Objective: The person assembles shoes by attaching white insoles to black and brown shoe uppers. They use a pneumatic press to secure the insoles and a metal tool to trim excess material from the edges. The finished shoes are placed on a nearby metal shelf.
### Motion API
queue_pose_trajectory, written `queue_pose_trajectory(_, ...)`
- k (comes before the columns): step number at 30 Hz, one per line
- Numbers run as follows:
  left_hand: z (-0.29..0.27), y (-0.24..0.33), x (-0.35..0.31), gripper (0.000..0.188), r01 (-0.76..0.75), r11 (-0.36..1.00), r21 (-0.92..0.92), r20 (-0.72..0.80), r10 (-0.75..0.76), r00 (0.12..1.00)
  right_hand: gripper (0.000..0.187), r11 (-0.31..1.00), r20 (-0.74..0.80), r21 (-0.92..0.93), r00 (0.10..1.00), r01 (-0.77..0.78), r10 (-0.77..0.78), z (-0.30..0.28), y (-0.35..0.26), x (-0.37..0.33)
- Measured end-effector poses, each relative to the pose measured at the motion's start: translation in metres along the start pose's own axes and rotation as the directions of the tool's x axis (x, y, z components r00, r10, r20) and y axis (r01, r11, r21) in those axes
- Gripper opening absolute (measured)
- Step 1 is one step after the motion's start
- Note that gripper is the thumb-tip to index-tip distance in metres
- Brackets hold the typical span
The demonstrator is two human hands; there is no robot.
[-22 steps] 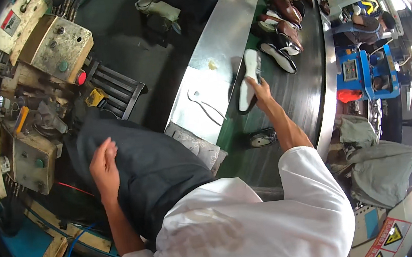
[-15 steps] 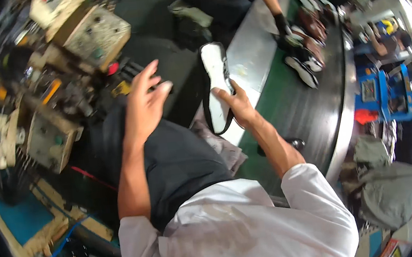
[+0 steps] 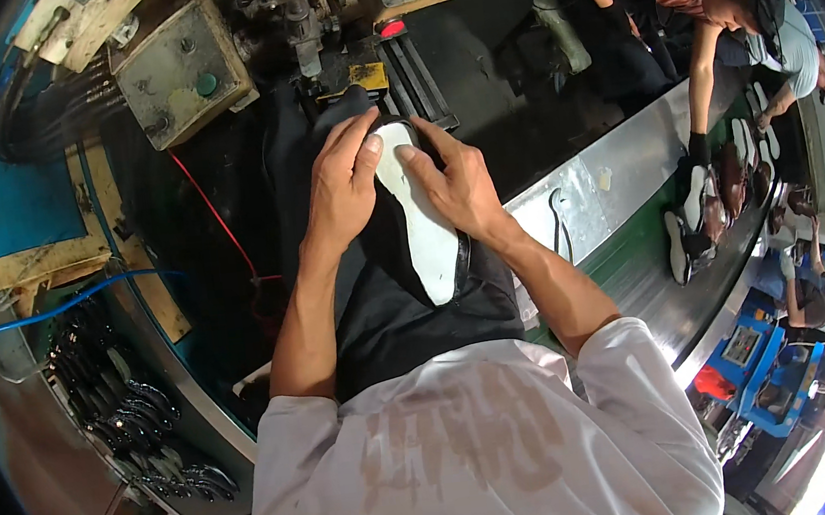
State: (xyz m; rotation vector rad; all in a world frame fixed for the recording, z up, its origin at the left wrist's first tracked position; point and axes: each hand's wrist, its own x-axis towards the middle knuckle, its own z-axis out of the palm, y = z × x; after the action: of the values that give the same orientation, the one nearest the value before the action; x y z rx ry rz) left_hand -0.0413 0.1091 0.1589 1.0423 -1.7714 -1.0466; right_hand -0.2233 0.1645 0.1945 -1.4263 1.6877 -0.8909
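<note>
A dark shoe with a white insole side up (image 3: 419,222) lies over my lap on my dark apron (image 3: 408,308). My left hand (image 3: 342,179) grips the shoe's toe end from the left, thumb pressed on the white surface. Around the toe from the right my right hand (image 3: 455,181) closes, fingers on the same white surface. Both hands hold it just in front of a grimy machine (image 3: 328,25).
A conveyor belt (image 3: 655,272) with several shoes (image 3: 700,217) runs along my right. Other people (image 3: 698,6) work at its far side. A beige metal machine box (image 3: 182,71) stands at the upper left; a rack of dark metal tools (image 3: 137,407) lies at lower left.
My right hand brought the shoe from the conveyor onto my lap. My left hand rose from my lap and took hold of the toe end. The view turned toward the machine.
</note>
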Motion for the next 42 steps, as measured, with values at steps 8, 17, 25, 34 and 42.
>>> queue_pose_trajectory(8, -0.031, -0.005, 0.017, 0.043, 0.007, 0.999, -0.037, 0.252, 0.003, 0.968, 0.052, 0.997, -0.005, 0.079, 1.0, 0.024, -0.023, 0.005, 0.004, 0.0)
queue_pose_trajectory(17, 0.006, -0.005, 0.018, 0.03, -0.055, 0.979, 0.195, 0.078, 0.041, 0.996, 0.068, 0.989, 0.01, 0.148, 1.0, -0.019, 0.017, 0.014, 0.024, 0.003)
queue_pose_trajectory(25, 0.034, -0.013, 0.013, 0.029, -0.061, 0.968, 0.243, 0.003, 0.062, 0.998, 0.067, 0.996, -0.049, 0.088, 0.998, -0.025, 0.029, 0.017, 0.043, -0.001)
queue_pose_trajectory(34, 0.062, -0.05, -0.033, 0.061, 0.48, 0.29, -0.828, 0.316, -0.465, 0.827, 0.065, 0.546, 0.222, 0.779, 0.951, -0.307, 0.217, 0.015, 0.075, -0.008)
queue_pose_trajectory(42, 0.076, -0.016, -0.034, 0.057, 0.428, 0.851, -0.305, 0.001, -0.449, 0.893, 0.062, 0.942, 0.068, 0.29, 0.985, -0.169, 0.156, 0.011, 0.074, -0.005)
